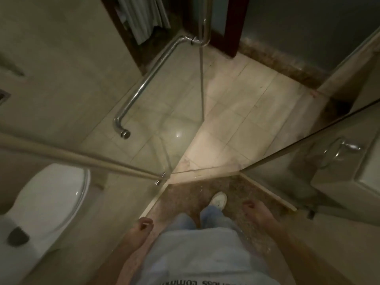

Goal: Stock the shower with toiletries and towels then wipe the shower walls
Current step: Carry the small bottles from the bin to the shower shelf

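Observation:
I stand on the speckled shower floor (185,194) and look down and out through the open glass door (156,120), which carries a chrome bar handle (144,83). My left hand (144,225) hangs at my side low in the view, fingers loosely curled, holding nothing. My right hand (255,208) hangs on the other side, empty as well. Fabric that looks like towels (141,19) hangs in a dark wooden recess at the top. No toiletries are in view.
A white toilet (51,202) with a dark object (18,236) on its tank shows through the left glass. A fixed glass panel (308,151) stands at right, with a chrome fitting (347,147) behind it. Beige floor tiles (236,103) lie beyond the threshold.

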{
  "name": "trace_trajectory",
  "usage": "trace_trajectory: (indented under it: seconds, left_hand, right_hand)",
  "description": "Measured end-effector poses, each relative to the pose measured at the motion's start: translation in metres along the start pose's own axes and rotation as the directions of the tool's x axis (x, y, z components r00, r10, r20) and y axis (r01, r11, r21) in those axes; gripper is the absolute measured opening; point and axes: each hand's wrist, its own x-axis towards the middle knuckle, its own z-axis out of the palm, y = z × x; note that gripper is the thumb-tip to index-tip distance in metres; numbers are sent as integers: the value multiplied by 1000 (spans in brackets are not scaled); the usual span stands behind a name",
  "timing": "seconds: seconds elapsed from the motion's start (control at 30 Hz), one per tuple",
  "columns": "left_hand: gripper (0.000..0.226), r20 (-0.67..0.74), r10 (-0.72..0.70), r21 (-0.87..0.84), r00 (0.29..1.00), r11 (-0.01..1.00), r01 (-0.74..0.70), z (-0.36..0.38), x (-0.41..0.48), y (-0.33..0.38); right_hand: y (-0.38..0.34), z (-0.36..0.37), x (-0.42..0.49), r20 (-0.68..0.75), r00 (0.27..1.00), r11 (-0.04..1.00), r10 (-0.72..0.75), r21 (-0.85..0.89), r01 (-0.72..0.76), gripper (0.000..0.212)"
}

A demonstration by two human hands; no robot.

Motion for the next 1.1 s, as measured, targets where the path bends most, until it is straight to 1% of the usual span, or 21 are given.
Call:
trace_trajectory:
  seconds: [0.07,0.17,0.23,0.33,0.4,0.47,0.5,0.53,0.57,0.63,0.7,0.8,0.83,0.9,0.97,1.03,1.1]
  left_hand:
    - [9,40,34,33,999,999,-36,-6,11,38]
    - [9,83,85,68,993,994,-90,-12,37,89]
    - [7,63,126,45,990,991,-129,-13,53,132]
    - [5,57,161,-12,985,987,-161,-11,74,206]
    - [12,59,203,-19,977,979,-202,-10,85,259]
    - [8,88,218,-48,972,976,-214,-8,98,306]
    - [6,106,225,-83,969,973,-217,-8,104,331]
    - [11,124,232,-93,965,971,-222,-7,113,357]
    - [13,147,251,-84,957,967,-241,-6,122,382]
    - [3,229,288,-18,930,956,-292,-5,140,435]
    - [9,297,296,46,908,945,-323,-2,162,486]
    - [12,360,329,141,873,906,-399,6,193,559]
    - [10,389,335,163,858,892,-422,9,202,581]
    - [6,451,348,207,822,855,-476,12,212,624]
    - [7,507,353,245,787,816,-524,16,219,665]
    - [11,532,370,271,762,778,-567,17,228,704]
    - [11,552,406,267,728,741,-616,27,231,743]
  right_hand:
    - [-28,-29,9,-43,998,998,-44,35,45,29]
    - [-52,-63,19,-116,991,988,-69,129,84,14]
    - [-59,-80,26,-129,991,980,-35,190,60,4]
    - [-62,-101,37,-120,992,968,31,250,0,2]
    - [-65,-113,45,-114,992,967,59,254,-28,10]
    - [-72,-124,56,-128,988,957,87,286,-47,15]
    - [-77,-129,65,-146,984,948,98,315,-47,10]
    - [-84,-134,74,-161,982,943,97,331,-39,3]
    - [-90,-141,86,-168,982,933,89,358,-24,11]
    - [-100,-153,117,-161,983,903,92,430,-13,30]
    - [-116,-169,144,-177,977,847,115,532,-4,39]
    - [-151,-198,165,-212,952,722,222,691,-15,30]
    - [-158,-207,173,-219,939,700,266,713,-32,26]
    - [-168,-226,183,-248,905,688,345,723,-64,22]
    - [-168,-239,192,-281,860,668,425,739,-89,22]
    - [-160,-246,192,-264,819,622,509,771,-138,16]
    - [-145,-245,188,-259,782,576,567,803,-152,9]
